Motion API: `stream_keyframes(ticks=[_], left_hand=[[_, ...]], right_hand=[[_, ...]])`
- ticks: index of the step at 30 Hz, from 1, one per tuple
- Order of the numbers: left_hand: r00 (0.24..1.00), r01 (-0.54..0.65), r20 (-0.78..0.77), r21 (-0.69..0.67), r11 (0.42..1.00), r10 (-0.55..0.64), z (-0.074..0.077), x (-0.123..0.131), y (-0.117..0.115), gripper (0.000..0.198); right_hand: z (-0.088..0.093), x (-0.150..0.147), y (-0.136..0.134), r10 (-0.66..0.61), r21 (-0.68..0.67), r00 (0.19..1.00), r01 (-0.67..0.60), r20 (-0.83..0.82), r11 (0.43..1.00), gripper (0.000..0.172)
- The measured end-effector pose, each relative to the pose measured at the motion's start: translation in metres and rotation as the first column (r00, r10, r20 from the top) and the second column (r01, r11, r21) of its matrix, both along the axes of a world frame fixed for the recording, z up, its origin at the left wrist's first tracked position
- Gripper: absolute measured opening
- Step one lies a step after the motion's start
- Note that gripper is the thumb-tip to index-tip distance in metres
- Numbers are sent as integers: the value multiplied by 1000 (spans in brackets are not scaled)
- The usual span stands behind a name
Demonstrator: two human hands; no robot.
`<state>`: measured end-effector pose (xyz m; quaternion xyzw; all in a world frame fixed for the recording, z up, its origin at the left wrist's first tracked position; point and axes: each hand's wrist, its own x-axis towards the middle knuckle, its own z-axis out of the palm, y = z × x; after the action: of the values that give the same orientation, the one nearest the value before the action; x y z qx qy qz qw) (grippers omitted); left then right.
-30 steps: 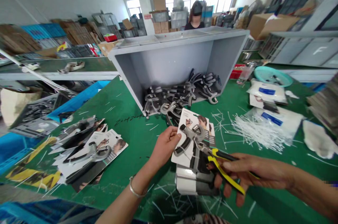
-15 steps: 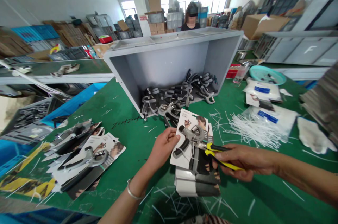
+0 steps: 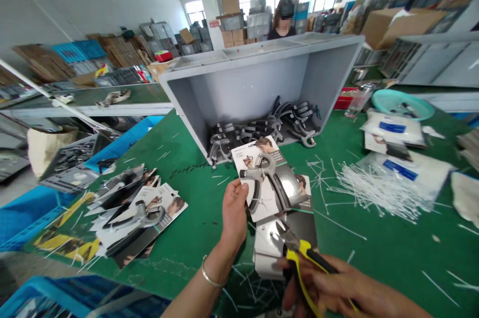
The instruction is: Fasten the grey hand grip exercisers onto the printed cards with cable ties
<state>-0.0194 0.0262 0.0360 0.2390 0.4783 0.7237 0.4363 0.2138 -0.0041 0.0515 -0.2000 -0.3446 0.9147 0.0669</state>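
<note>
My left hand (image 3: 234, 210) pinches the left edge of a printed cardboard card (image 3: 243, 156) with a grey and black spring hand grip (image 3: 279, 185) fastened on its front. The card is raised and tilted above a stack of similar cards (image 3: 267, 244). My right hand (image 3: 333, 283), partly blurred, is closed around cutting pliers (image 3: 305, 247) with yellow and black handles. Their jaws look parted, just below the held card and over the stack. Further left lies a pile of cards (image 3: 130, 238), the top one with a hand grip on it.
A grey crate (image 3: 239, 93) lies on its side, with several loose hand grips (image 3: 295, 118) inside. White cable ties (image 3: 377, 190) are heaped at right beside plastic bags (image 3: 392, 128). Cut tie ends (image 3: 258, 283) litter the near green table. A turquoise tray (image 3: 404, 103) stands farther back.
The pliers have moved away from the hand grip, down towards me, and their jaws have parted. My left hand has lifted and turned the card away from me.
</note>
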Motion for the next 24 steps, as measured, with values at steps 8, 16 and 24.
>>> stream_keyframes(ticks=[8,16,24], left_hand=[[995,60,75,51,997,-64,9,19,-8,23],[995,71,63,10,997,-71,8,18,-10,26],[1000,8,-12,-107,994,-10,-4,-6,-20,30]], right_hand=[[-21,-31,-11,-86,-238,968,28,-237,971,53],[-33,-32,-16,-112,-346,970,31,-217,938,36],[-31,-57,-35,-352,111,919,336,180,935,43]])
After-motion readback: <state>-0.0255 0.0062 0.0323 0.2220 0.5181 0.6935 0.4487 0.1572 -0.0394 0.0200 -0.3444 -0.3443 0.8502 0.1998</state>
